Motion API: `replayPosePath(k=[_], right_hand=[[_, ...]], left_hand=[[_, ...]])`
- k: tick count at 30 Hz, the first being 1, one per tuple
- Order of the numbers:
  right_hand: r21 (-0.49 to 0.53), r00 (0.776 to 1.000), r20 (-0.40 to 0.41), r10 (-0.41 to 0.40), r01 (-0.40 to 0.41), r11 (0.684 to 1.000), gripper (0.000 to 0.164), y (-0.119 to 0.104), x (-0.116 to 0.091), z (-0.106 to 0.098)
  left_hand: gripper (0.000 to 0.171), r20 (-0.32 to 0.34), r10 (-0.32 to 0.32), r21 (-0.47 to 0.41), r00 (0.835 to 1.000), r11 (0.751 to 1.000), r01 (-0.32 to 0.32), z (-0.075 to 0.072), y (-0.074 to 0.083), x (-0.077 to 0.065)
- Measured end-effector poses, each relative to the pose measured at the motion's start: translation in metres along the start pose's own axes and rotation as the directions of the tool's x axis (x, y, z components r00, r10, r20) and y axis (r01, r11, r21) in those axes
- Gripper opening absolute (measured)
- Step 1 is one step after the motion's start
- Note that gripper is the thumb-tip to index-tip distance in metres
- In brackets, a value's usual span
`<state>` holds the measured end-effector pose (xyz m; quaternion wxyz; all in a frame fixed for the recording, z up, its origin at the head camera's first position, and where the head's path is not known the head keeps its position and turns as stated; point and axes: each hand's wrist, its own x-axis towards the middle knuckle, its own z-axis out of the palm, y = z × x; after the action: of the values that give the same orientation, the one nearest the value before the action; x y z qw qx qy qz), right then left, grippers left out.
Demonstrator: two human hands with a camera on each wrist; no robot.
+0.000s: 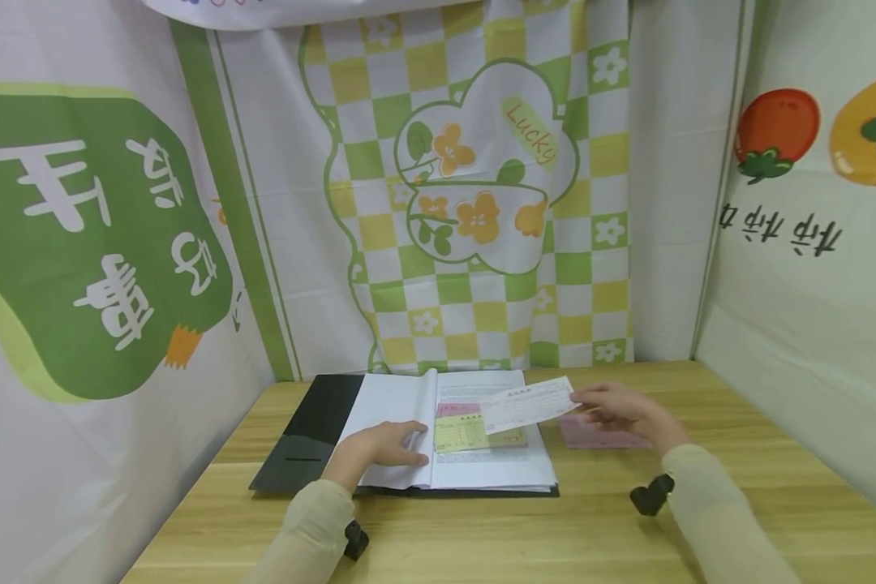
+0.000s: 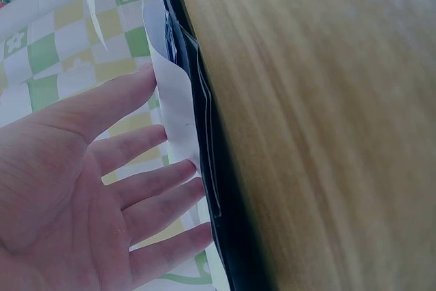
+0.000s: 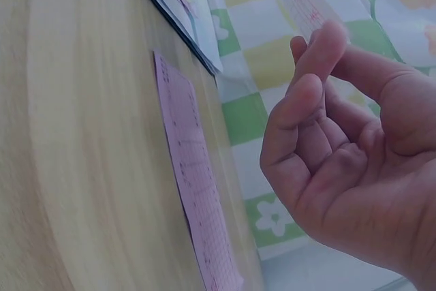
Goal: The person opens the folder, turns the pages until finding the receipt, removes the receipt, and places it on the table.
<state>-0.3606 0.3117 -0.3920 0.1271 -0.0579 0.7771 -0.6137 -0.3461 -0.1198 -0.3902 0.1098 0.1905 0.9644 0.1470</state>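
A black document folder [image 1: 308,450] lies open on the wooden table. My left hand [image 1: 383,446] rests on its white left page [image 1: 380,405] beside the raised fold, fingers spread and fairly straight. The left wrist view has its fingertips against the curved white sheet [image 2: 178,107]. Between thumb and fingers, my right hand [image 1: 620,412] pinches one end of a white printed slip [image 1: 529,404], tilted over the folder's right page. Under it, a yellow slip [image 1: 458,432] and a pink slip [image 1: 456,409] lie on the printed page [image 1: 474,476].
More pink slips [image 1: 604,435] lie on the table [image 1: 628,503] right of the folder, below my right hand; the right wrist view has a pink slip [image 3: 194,182] near the table's edge. Patterned cloth [image 1: 474,316] hangs behind the table, with printed cloth walls at both sides.
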Motion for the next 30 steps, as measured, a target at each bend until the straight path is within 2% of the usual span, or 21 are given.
replayPosePath(k=[8,13,17,24,30], right_hand=[[0.017,1.000,0.009,0.006,-0.007,1.000,0.032,0.004,-0.007,-0.021],[0.022,1.000,0.008,0.022,-0.022,0.999,0.036,0.007,-0.011,-0.030],[-0.018,1.000,0.017,0.014,-0.013,1.000,0.039,0.011,-0.016,-0.042],[0.002,0.999,0.020,0.033,-0.034,0.999,0.040,0.016,-0.024,-0.060],[-0.066,0.999,-0.002,0.037,-0.037,0.997,0.042,0.017,-0.032,-0.072]], left_hand=[[0.063,-0.001,0.005,-0.002,1.000,1.000,-0.005,0.001,0.000,0.000],[0.063,0.002,0.008,-0.004,1.000,1.000,-0.008,0.002,-0.002,0.001],[0.064,0.006,0.003,-0.003,1.000,1.000,-0.003,0.003,-0.002,0.001],[0.064,0.010,0.006,0.005,1.000,1.000,-0.006,0.002,-0.002,0.000],[0.064,0.008,0.015,0.001,1.000,1.000,-0.015,0.000,-0.002,0.000]])
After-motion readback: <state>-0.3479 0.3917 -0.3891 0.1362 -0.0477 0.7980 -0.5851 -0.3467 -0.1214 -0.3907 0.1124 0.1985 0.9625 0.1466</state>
